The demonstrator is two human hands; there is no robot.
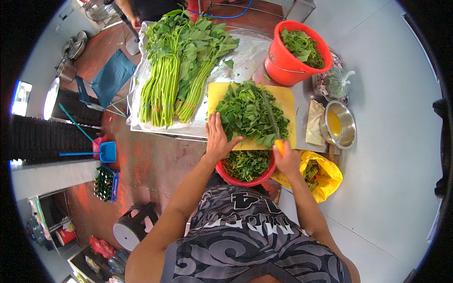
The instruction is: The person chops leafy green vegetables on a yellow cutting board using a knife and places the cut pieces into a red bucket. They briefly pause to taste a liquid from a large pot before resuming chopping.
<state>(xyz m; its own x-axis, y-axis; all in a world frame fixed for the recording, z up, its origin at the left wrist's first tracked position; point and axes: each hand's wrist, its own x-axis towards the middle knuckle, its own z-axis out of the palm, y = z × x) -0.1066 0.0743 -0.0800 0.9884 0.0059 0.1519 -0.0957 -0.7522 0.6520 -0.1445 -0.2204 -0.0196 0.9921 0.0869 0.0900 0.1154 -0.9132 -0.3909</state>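
Note:
On a yellow cutting board lies a heap of cut leafy greens. My right hand grips the orange handle of a kitchen knife, whose blade rests across the right side of the heap. At the heap's left edge, my left hand is laid with the thumb spread from the fingers. Below the board's near edge is a red basin with chopped greens and stems in it. Bundles of long-stemmed leafy greens, tied with bands, lie left of the board.
A red bucket of leaves stands behind the board. To the right are a steel bowl of yellow liquid, a folded cloth and a tied plastic bag. A yellow bag holds trimmings. Another person's hand shows beyond the table.

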